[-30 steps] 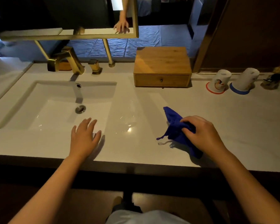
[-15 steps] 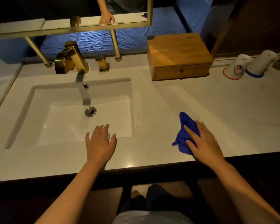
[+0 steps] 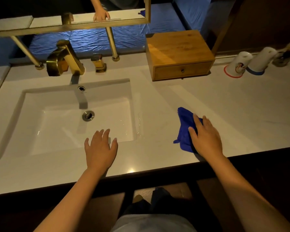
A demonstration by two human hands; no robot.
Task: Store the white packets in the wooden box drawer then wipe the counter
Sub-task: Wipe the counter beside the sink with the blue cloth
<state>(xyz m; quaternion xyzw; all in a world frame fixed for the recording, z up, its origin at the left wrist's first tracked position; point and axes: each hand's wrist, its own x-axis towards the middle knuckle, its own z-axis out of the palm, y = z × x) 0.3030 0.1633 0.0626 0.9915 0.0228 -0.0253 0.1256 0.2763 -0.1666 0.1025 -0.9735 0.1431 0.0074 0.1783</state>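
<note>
A wooden box stands at the back of the white counter, its drawer closed. No white packets show. A blue cloth lies crumpled on the counter right of the sink. My right hand presses flat on the cloth's right part, fingers spread over it. My left hand rests flat with fingers apart on the counter's front strip at the sink's near edge, holding nothing.
A rectangular sink with a gold faucet and gold handle fills the left. Two upturned white cups stand at the back right. A gold-framed mirror hangs above. The counter's dark front edge runs below my hands.
My right hand has gone from gripping the bunched cloth to pressing flat on it near the front edge. The view has shifted left and tilted. My left hand stays by the sink edge.
</note>
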